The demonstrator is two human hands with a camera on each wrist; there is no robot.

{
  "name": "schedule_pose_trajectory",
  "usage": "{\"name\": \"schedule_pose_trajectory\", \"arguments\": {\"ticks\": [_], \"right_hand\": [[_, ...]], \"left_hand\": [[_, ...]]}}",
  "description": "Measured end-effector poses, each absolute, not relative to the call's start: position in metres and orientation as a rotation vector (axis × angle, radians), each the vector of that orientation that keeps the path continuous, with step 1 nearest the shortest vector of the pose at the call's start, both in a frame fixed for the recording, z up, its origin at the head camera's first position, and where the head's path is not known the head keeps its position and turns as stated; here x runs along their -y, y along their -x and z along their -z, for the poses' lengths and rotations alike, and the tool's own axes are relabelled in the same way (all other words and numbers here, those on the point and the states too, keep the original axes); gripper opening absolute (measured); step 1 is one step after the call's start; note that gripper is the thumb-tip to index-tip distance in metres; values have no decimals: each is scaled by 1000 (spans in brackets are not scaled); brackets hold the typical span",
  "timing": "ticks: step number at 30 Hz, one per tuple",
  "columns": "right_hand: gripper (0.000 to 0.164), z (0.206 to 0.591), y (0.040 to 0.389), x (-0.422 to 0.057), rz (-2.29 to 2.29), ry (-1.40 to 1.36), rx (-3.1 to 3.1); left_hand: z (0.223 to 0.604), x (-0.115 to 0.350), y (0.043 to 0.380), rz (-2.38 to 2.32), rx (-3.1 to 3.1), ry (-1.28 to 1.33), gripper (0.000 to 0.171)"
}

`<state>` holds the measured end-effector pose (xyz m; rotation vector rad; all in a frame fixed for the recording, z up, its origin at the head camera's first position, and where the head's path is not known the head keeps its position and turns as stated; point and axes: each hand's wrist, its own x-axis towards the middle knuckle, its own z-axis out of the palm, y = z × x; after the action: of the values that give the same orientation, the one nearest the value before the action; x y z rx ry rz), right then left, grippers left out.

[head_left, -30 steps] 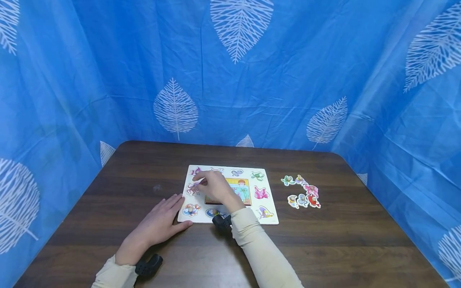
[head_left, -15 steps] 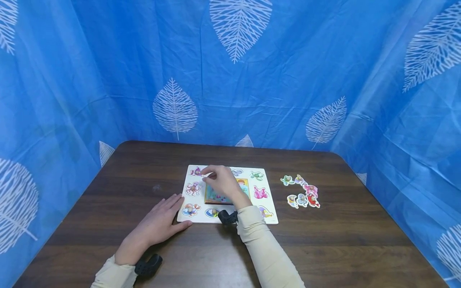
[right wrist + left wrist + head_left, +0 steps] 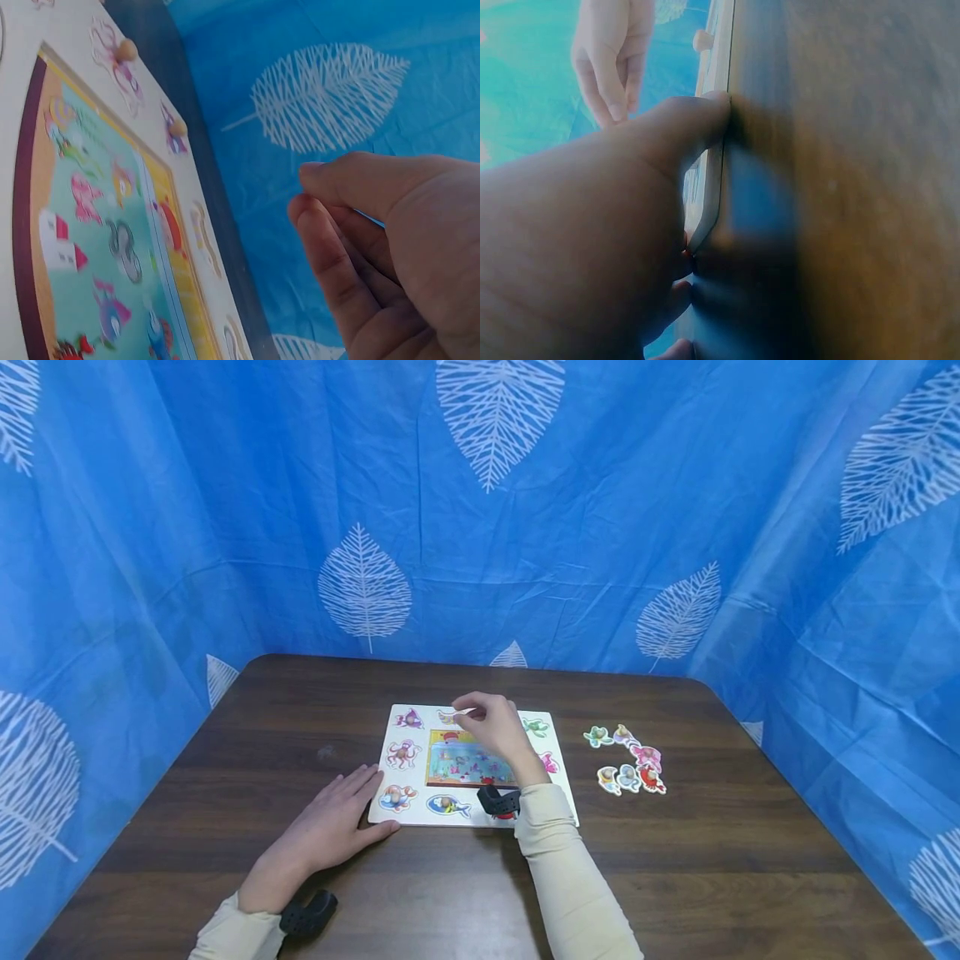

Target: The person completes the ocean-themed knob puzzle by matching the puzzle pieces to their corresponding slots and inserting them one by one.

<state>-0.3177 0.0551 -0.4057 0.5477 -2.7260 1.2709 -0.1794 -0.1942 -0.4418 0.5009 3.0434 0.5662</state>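
Observation:
A white puzzle board (image 3: 381,817) with sea animal shapes around a raised aquarium picture (image 3: 472,764) lies on the table. My left hand (image 3: 337,818) rests flat at its left edge, thumb at the front left corner. Over the back part of the board hovers my right hand (image 3: 495,727), its fingers loosely bent. The right wrist view shows a gap between thumb and index finger, with nothing held. Knobbed pieces sit on the board's left side: an octopus (image 3: 402,753), a purple fish (image 3: 409,718) and an orange-and-blue piece (image 3: 397,797). A blue fish piece (image 3: 447,805) lies at the front.
Right of the board, several loose knobbed pieces lie close together, among them a green turtle (image 3: 598,737), a pink piece (image 3: 647,756) and a red crab (image 3: 651,778). A blue curtain (image 3: 465,602) with white leaves hangs behind the dark wooden table (image 3: 720,877).
My right hand has moved right and slightly back, from over the octopus, past the purple fish, to the board's back middle. The left hand stays put.

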Motion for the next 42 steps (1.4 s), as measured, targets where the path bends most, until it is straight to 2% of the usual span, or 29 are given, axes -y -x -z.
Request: {"name": "schedule_pose_trajectory", "arguments": {"ticks": [20,42], "right_hand": [[21,414,334,-105,-1283,-363,2687],[22,421,336,-145,-1198,-253,2690]], "left_hand": [[441,194,179,-558,-3058,-507,82],[440,194,177,-564,-3065,-528,80]]}}
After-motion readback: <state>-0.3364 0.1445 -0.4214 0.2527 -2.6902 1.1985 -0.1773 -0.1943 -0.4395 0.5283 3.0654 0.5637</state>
